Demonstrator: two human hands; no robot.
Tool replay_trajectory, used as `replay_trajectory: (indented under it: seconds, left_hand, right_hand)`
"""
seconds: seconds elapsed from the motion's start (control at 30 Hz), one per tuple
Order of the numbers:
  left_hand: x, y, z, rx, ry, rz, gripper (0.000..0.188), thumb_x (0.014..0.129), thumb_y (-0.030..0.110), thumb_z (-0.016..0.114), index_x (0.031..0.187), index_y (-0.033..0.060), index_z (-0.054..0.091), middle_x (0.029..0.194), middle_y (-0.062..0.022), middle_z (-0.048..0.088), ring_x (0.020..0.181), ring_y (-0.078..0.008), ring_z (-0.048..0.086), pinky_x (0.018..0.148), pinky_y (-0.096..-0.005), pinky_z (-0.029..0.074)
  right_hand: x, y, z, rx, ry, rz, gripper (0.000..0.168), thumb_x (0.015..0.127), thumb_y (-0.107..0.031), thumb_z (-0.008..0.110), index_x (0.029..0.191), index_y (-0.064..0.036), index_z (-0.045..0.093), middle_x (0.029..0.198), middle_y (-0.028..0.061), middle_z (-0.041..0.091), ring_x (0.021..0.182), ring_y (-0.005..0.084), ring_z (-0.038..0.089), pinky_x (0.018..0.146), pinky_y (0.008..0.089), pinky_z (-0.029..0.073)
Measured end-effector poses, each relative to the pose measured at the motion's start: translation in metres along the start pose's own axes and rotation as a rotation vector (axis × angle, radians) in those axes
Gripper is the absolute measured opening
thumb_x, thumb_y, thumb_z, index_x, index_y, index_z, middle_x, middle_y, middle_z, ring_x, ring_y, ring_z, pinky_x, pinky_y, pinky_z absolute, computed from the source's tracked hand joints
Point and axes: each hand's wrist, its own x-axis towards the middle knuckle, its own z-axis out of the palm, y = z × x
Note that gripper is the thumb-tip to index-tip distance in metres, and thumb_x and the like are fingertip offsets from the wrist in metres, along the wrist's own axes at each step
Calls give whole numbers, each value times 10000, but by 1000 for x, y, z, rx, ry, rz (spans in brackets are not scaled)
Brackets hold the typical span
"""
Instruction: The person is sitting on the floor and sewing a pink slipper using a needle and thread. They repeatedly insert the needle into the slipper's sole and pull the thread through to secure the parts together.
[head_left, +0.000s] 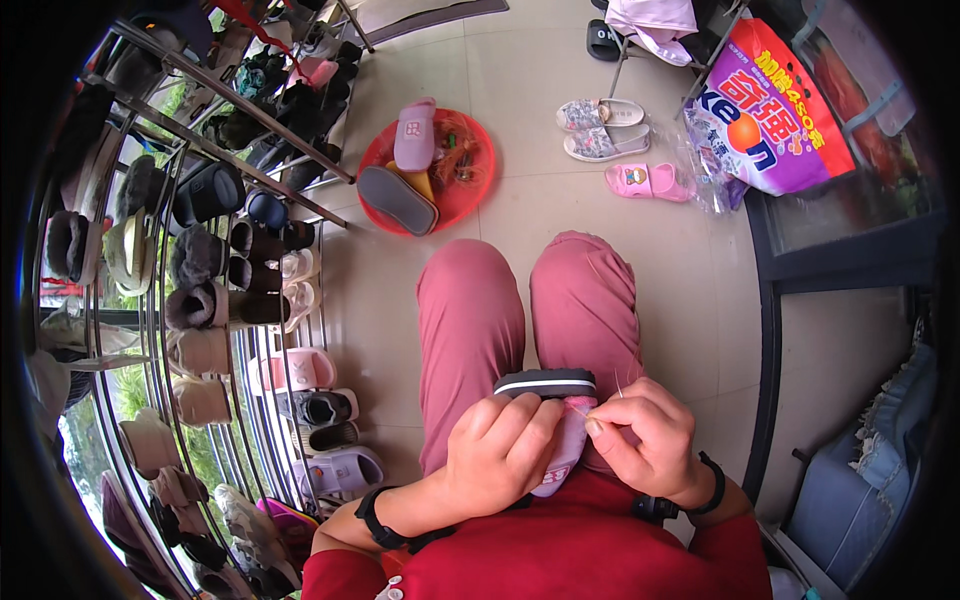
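Observation:
Over my lap, my left hand (501, 450) grips a slipper with a lilac upper (565, 450) and a thick black sole (546, 383) that has a white stripe. A reddish patch marks the upper, partly covered by my fingers. At the slipper's right side, my right hand (646, 435) pinches a fine thread (579, 412) between thumb and index finger, close to the pink edge by the sole. A thin needle-like piece (619, 386) stands up above the right fingers. My left palm hides part of the slipper.
A red plastic basin (480, 195) on the tiled floor holds a matching lilac upper (415, 135), a grey sole (394, 199) and tangled thread (459, 154). Metal shoe racks (225, 82) full of shoes line the left. Floral shoes (604, 142), a pink slipper (649, 182) and a detergent bag (772, 112) lie ahead right.

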Motion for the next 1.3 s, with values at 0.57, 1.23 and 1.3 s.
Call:
replay_trajectory:
  seconds: [0.57, 1.23, 1.3]
  left_hand:
    - [-1, -7, 4, -69, 2, 33, 385, 636, 57, 737, 1018, 72, 694, 835, -29, 584, 686, -183, 518, 601, -283, 438]
    - [-4, -3, 6, -215, -88, -6, 270, 646, 36, 717, 915, 63, 706, 1056, -51, 678, 788, -179, 581, 710, -297, 430]
    - [-4, -3, 7, -223, -79, 0, 275, 641, 39, 714, 914, 62, 705, 1057, -52, 678, 797, -179, 582, 710, -297, 430]
  right_hand:
    - [-3, 1, 5, -53, -67, -106, 206, 734, -9, 719, 916, -8, 622, 756, 81, 573, 618, 230, 568, 547, 324, 470]
    - [-9, 0, -7, 133, -29, 423, 112, 904, -7, 594, 900, 27, 487, 653, 77, 629, 555, 85, 607, 514, 225, 476]
    - [-12, 3, -1, 27, 27, 364, 127, 873, -16, 641, 899, 15, 520, 607, 70, 599, 505, 122, 578, 475, 247, 446]
